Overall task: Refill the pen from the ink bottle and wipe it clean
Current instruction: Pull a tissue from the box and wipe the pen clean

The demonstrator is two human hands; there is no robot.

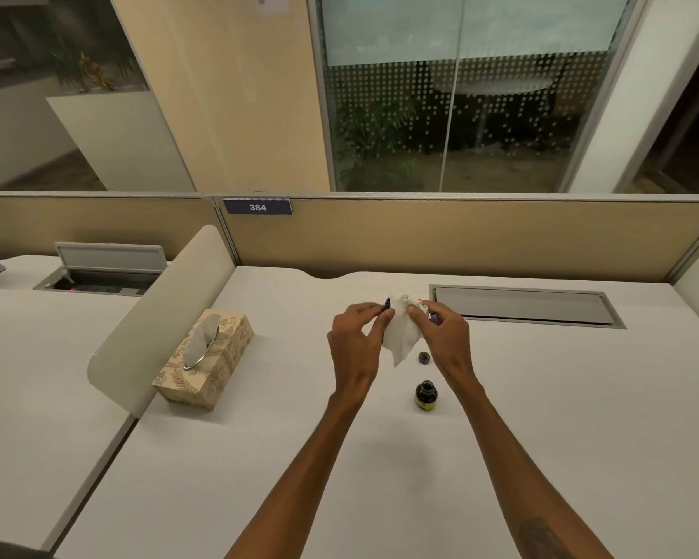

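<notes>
your left hand [356, 340] is curled, fingertips pinched on a dark pen piece [387, 304] whose tip pokes up past your fingers. your right hand [444, 336] pinches a white tissue [402, 336] between thumb and forefinger; the tissue hangs down between both hands and touches your left fingertips. a small dark bit [434, 316] shows inside your right hand, too small to tell what it is. the open ink bottle [425, 395] stands upright on the tabletop [299, 457], just below your right wrist. its cap [424, 357] lies near it, beside the tissue's lower edge. a patterned tissue box [206, 361] sits well apart on your left.
</notes>
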